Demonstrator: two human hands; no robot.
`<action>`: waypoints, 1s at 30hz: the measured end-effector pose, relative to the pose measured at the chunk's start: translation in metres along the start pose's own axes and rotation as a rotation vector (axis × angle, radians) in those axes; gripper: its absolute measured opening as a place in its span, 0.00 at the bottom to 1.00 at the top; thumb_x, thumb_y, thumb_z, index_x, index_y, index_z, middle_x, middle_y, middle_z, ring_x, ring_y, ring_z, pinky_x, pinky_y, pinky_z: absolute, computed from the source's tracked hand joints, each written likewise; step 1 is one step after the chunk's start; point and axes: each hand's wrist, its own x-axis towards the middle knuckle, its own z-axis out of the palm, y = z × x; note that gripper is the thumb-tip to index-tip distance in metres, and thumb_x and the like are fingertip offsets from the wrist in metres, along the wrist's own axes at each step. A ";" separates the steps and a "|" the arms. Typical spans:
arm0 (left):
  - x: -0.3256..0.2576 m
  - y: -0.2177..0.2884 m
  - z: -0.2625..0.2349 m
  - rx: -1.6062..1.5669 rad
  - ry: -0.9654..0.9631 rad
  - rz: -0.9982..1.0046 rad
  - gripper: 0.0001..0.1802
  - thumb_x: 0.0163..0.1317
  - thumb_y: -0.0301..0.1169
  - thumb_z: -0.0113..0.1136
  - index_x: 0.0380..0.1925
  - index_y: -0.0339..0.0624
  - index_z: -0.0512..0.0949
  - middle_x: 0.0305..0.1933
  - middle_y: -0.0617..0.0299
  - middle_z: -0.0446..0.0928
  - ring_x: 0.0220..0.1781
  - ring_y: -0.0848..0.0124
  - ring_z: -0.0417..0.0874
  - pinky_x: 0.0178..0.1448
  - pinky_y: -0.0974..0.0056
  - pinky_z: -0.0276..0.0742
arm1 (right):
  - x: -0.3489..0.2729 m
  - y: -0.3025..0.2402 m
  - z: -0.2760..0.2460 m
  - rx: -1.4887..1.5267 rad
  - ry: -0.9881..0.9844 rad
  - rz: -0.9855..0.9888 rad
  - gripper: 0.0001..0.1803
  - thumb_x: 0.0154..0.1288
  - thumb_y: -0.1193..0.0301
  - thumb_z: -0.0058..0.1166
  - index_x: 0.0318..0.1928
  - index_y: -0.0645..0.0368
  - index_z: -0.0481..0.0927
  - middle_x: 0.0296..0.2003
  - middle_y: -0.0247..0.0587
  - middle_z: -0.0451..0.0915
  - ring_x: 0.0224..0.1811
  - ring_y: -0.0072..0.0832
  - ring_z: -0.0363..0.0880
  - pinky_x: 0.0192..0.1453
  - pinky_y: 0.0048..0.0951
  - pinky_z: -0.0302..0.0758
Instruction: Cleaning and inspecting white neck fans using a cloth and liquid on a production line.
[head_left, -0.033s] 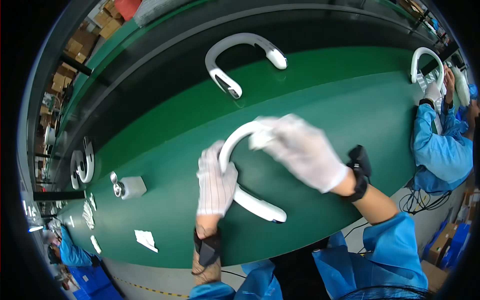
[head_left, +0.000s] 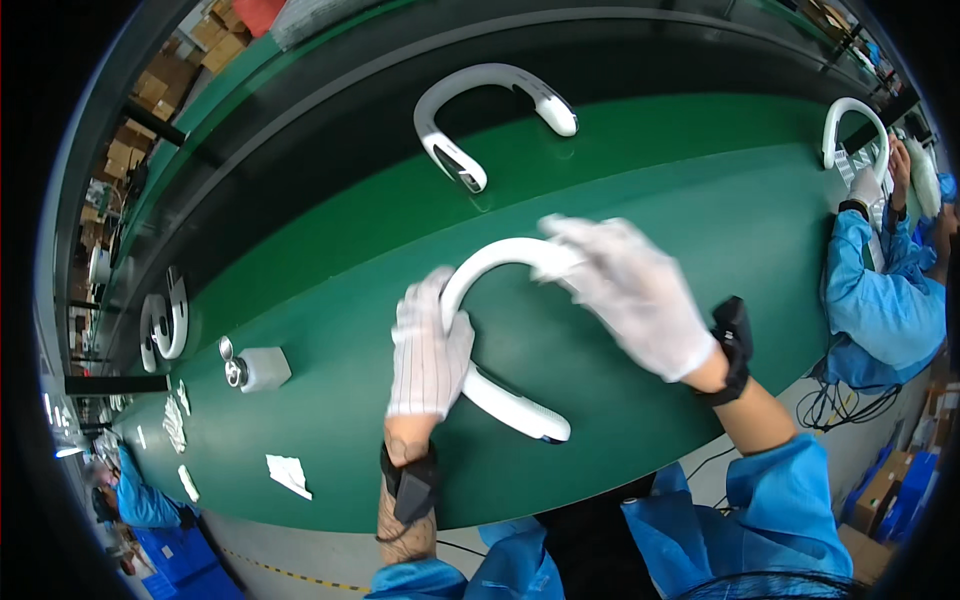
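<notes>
A worker's gloved left hand clasps one side of a white curved device at the middle of a green table, its grip closed around the band between thumb and fingers. The gloved right hand, blurred, meets the far part of the arch; whether its grip is tight or loose cannot be told. The device's near end points toward the worker's right, below the two hands. Beyond them, a second curved device lies near the table's far side, while more white curved pieces stand at the far left. Also to the left are a pale bottle with its metal cap flipped up, a white cloth near the front edge and crumpled white fabric. At right, a co-worker in blue sleeves handles another white arch.
</notes>
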 end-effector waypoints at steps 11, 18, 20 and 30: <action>0.055 0.029 -0.029 0.021 -0.037 -0.060 0.20 0.61 0.22 0.59 0.54 0.44 0.81 0.46 0.45 0.85 0.47 0.47 0.88 0.56 0.56 0.84 | -0.117 -0.010 -0.052 0.190 0.789 0.193 0.16 0.84 0.65 0.50 0.59 0.65 0.76 0.43 0.43 0.79 0.37 0.30 0.81 0.48 0.32 0.80; -0.012 0.067 -0.045 -0.400 0.471 -0.164 0.20 0.60 0.27 0.60 0.53 0.33 0.77 0.44 0.50 0.78 0.44 0.59 0.80 0.54 0.58 0.77 | -0.089 0.002 -0.030 0.087 0.326 0.160 0.08 0.74 0.82 0.52 0.50 0.62 0.80 0.35 0.45 0.81 0.32 0.35 0.81 0.41 0.35 0.80; -0.046 0.067 -0.020 -0.339 0.533 -0.181 0.19 0.59 0.27 0.66 0.50 0.32 0.77 0.43 0.49 0.73 0.42 0.49 0.78 0.52 0.53 0.76 | -0.063 0.022 -0.024 -0.216 0.099 -0.124 0.12 0.71 0.82 0.54 0.51 0.60 0.83 0.35 0.44 0.80 0.35 0.40 0.79 0.44 0.39 0.79; -0.137 0.073 0.015 -0.272 0.381 -0.146 0.42 0.62 0.35 0.73 0.71 0.29 0.65 0.60 0.47 0.75 0.59 0.62 0.80 0.67 0.53 0.74 | -0.012 0.057 0.009 -0.479 -0.101 -0.263 0.09 0.66 0.72 0.65 0.47 0.52 0.86 0.34 0.40 0.79 0.40 0.41 0.81 0.46 0.41 0.79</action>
